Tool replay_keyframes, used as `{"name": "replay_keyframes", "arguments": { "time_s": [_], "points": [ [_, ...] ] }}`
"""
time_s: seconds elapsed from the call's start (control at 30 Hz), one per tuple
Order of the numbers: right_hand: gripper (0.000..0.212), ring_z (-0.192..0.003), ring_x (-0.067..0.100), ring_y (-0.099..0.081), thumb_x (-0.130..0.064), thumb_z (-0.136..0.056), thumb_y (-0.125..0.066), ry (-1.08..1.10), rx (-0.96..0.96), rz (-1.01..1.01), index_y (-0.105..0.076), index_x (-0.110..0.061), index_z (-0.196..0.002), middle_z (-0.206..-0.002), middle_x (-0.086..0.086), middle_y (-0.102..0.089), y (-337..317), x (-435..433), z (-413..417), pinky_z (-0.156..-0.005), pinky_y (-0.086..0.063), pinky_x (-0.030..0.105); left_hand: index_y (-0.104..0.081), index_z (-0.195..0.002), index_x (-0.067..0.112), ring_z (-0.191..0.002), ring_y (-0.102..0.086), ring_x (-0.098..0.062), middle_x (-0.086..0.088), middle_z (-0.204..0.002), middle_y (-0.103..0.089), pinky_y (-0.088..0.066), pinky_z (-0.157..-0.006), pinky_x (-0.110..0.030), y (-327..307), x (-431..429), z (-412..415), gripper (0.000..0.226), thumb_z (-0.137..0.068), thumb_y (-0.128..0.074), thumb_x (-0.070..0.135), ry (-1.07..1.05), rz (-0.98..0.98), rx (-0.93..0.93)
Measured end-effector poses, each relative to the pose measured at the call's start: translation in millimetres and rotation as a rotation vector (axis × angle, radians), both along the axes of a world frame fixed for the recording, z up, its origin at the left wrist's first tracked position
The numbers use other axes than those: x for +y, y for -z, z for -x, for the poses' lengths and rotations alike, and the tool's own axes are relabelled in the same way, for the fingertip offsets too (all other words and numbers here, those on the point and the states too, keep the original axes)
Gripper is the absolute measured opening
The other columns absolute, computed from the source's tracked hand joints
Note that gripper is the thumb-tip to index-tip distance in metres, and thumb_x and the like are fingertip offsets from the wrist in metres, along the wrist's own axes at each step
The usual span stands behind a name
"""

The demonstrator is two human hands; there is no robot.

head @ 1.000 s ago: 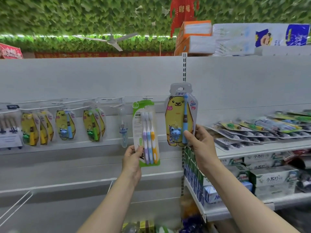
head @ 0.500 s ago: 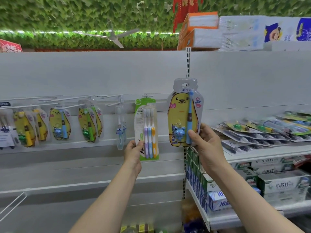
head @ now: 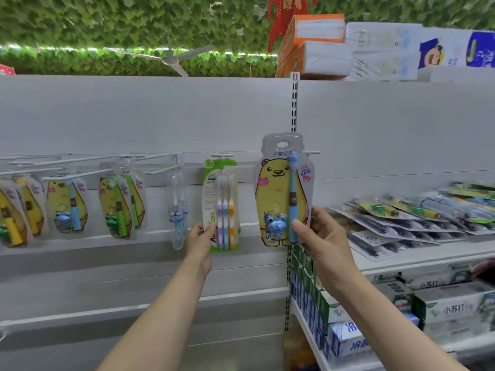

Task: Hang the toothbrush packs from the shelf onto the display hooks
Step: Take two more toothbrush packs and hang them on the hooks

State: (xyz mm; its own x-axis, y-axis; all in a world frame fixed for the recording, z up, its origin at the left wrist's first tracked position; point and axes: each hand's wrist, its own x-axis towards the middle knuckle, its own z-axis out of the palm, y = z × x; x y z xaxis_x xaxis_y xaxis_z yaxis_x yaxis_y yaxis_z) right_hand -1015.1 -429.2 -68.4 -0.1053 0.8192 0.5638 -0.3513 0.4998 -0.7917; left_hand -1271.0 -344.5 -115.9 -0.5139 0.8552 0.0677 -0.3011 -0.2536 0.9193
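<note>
My right hand (head: 321, 236) grips the lower right edge of a yellow bear toothbrush pack (head: 281, 188) with a blue brush, held upright in front of the white back panel. Its hang hole sits level with a white display hook (head: 312, 152) that pokes out behind its top right. My left hand (head: 201, 238) pinches the lower left corner of a green three-brush pack (head: 221, 204), which hangs from a hook (head: 222, 156). More bear packs (head: 67, 207) hang on hooks to the left. Loose toothbrush packs (head: 407, 218) lie on the shelf at right.
A clear single-brush pack (head: 178, 210) hangs just left of my left hand. A slotted upright post (head: 294, 103) divides the panels. Toothpaste boxes (head: 452, 306) fill the lower right shelf. Tissue packs (head: 316, 46) sit on top. A long bare hook (head: 160, 170) juts out at left.
The view has shifted slightly. My right hand has kept the bear pack raised, now near the hook by the post. My left hand still holds the corner of the green pack.
</note>
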Motion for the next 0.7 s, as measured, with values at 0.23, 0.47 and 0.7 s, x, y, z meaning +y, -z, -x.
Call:
{"name": "replay_keyframes", "arguments": {
  "time_s": [0.23,0.47,0.7],
  "points": [
    [0.037,-0.100,0.023,-0.069,-0.015,-0.083,-0.069,-0.007,-0.018,-0.011,-0.064,-0.008,-0.119,-0.109,0.011,-0.073,3.5,2.7,-4.4,-0.081,-0.056,0.028,-0.064,-0.105,0.017,-0.093,-0.067,-0.019,-0.006,-0.104,-0.071,-0.054,-0.078,-0.032,-2.1,8.9,6.2,0.009,-0.098,-0.058,0.015,0.036,0.042,0.014],
    [0.034,-0.102,0.027,-0.069,-0.015,-0.083,-0.069,0.026,-0.023,-0.015,-0.064,-0.008,-0.116,-0.110,0.014,-0.073,-2.8,-26.3,-4.6,-0.091,-0.057,0.039,-0.064,-0.115,0.018,-0.121,-0.056,-0.024,-0.004,-0.123,-0.066,-0.036,-0.107,-0.040,-2.3,-12.3,11.6,0.023,-0.096,-0.062,0.031,0.047,0.145,0.000],
    [0.025,-0.098,0.021,-0.070,-0.012,-0.087,-0.068,0.060,-0.011,-0.036,-0.066,-0.015,-0.112,-0.105,0.005,-0.074,-10.9,-73.3,24.5,-0.086,-0.058,0.035,-0.064,-0.113,0.008,-0.096,-0.061,-0.014,-0.003,-0.110,-0.069,-0.042,-0.090,-0.030,-48.5,-99.4,-10.9,0.037,-0.092,-0.066,0.039,-0.188,-0.039,-0.004]
  ]
}}
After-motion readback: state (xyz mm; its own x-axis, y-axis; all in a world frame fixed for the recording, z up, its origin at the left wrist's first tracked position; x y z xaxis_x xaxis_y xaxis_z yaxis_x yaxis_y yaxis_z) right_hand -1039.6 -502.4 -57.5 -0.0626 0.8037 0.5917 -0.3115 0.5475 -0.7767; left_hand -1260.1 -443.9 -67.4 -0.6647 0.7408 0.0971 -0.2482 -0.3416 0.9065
